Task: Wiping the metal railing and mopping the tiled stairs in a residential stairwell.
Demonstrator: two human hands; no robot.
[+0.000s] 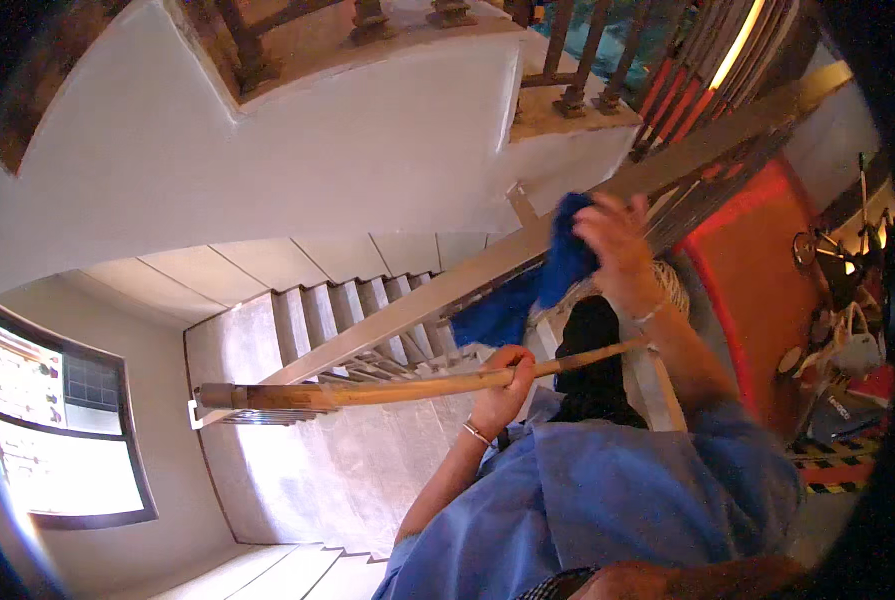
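My left hand point(506, 382) is closed round a wooden pole point(402, 388), which has a grey cap at its far left end and runs right towards my right forearm. Further up, my right hand point(618, 236) is blurred, with its fingers raised beside a blue cloth point(567, 251) at the stair handrail point(402, 319). More blue cloth hangs below the rail. Whether the right fingers grip the cloth cannot be told. Whitish strands point(671, 285), perhaps a string mop head, show partly behind my right forearm.
Stairs point(327, 311) and a landing point(222, 345) lie below the handrail. A window point(64, 420) is at the left. Balusters point(586, 60) stand above the pale wall. At the right are an orange-red surface point(755, 285), a pale bag point(858, 337) and striped floor marking point(837, 469).
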